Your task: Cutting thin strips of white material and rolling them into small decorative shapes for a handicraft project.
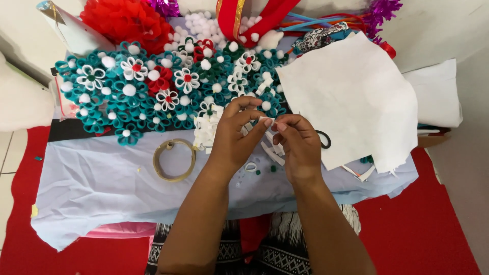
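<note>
- A low bench [102, 188] draped in pale blue cloth stands on a red floor mat [423, 224], white walls behind it.
- The left hand [235, 133] and right hand [298, 145] meet over the middle of the bench, near its front edge.
- Both grips are narrow, fingertips pinched together on a small white paper strip [266, 120] held between them.
- More white strips [206, 131] lie heaped just beside the left hand (some curled into loops).
- A roll of tape [174, 160] lies toward the front left.
- Teal, red and white paper flowers [147, 86] crowd the back edge.
- A large white sheet [351, 97] covers the right side.
</note>
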